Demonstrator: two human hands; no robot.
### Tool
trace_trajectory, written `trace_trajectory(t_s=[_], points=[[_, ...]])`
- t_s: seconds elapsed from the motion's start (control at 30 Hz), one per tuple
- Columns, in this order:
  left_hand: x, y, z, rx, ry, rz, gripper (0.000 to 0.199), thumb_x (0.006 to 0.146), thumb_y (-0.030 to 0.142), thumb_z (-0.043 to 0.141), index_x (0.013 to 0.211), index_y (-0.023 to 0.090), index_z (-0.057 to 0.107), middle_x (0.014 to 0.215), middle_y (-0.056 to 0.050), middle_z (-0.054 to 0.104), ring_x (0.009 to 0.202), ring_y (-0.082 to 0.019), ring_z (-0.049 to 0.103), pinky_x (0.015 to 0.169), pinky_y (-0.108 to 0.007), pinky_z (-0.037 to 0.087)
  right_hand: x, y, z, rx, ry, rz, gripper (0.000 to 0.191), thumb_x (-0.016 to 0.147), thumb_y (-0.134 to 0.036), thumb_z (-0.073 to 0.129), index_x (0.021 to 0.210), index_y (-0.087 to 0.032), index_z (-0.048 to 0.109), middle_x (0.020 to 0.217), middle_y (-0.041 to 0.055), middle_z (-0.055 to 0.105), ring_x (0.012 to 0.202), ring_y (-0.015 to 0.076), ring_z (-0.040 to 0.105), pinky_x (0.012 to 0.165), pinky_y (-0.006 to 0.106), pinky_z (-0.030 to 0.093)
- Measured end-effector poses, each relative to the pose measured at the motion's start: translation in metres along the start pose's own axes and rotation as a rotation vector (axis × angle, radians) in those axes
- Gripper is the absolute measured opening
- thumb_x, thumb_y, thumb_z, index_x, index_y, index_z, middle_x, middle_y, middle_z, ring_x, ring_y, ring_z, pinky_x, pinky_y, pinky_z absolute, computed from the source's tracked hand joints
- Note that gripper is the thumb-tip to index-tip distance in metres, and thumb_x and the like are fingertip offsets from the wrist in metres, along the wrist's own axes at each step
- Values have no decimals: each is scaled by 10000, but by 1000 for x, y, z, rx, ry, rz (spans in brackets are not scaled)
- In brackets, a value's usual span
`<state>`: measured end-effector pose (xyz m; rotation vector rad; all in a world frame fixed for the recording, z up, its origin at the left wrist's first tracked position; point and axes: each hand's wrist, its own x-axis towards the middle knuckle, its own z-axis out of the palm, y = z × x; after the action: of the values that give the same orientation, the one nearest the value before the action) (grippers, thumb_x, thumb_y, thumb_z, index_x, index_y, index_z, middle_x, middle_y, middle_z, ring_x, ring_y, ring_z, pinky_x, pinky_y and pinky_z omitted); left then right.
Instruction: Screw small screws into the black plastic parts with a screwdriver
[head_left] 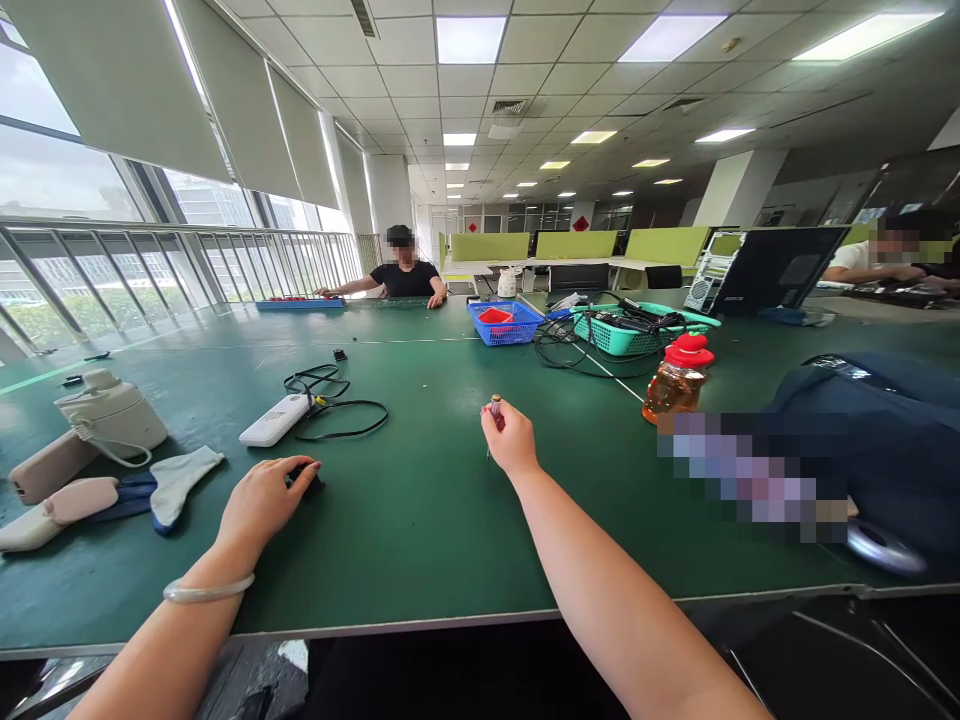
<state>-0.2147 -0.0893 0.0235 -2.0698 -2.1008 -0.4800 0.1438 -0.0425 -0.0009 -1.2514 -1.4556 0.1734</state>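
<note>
My right hand (511, 440) is closed in a fist around a screwdriver (496, 404) above the middle of the table. The top of its brownish handle sticks out over my thumb, and a thin shaft points down below the fist. Lower and to the left, my left hand (262, 505) wears a pale bangle and rests at the tabletop. Its fingers and thumb close around a small black object (318, 483), mostly hidden by the hand, so its kind does not show.
On the green table (420, 540), a white power bank (276, 420) with a black cable lies beyond my left hand. Gloves (184, 480) and a bottle (112, 415) are at left. A blue basket (506, 325), green basket (622, 335), red-capped bottle (677, 385) and dark bag (885, 440) stand right. Two people sit farther off.
</note>
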Motion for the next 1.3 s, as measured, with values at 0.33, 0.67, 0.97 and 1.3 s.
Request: trace_trajectory(t_s=[0.33,0.67,0.97,1.3], points=[[-1,1,4,-19,-61,-24,432,858,502,444,1085,250,712,1123,-69,712,954,-274,664,793,-329,490,0,-2,-1,4,4,1,261,857,-390,436,688,-212,527,601,0,547,544,147,491,553,263,385],[-1,4,0,11,-63,-91,514,850,599,404,1092,259,704,1023,-113,717,910,-303,653,712,-342,472,0,-2,-1,2,4,3,268,860,-392,436,681,-214,524,592,-4,537,535,144,478,552,261,385],[-2,5,-1,11,-15,-94,504,857,589,407,1089,256,708,1003,-126,713,919,-307,648,729,-347,471,0,-2,-1,1,1,10,264,856,-390,433,672,-217,513,592,-6,530,539,145,473,550,262,379],[-2,5,-2,20,-73,-98,509,846,629,418,1048,260,704,932,-116,730,854,-296,671,655,-328,468,0,-3,-1,8,2,1,265,862,-390,438,683,-214,522,600,-6,539,546,142,484,560,257,396]])
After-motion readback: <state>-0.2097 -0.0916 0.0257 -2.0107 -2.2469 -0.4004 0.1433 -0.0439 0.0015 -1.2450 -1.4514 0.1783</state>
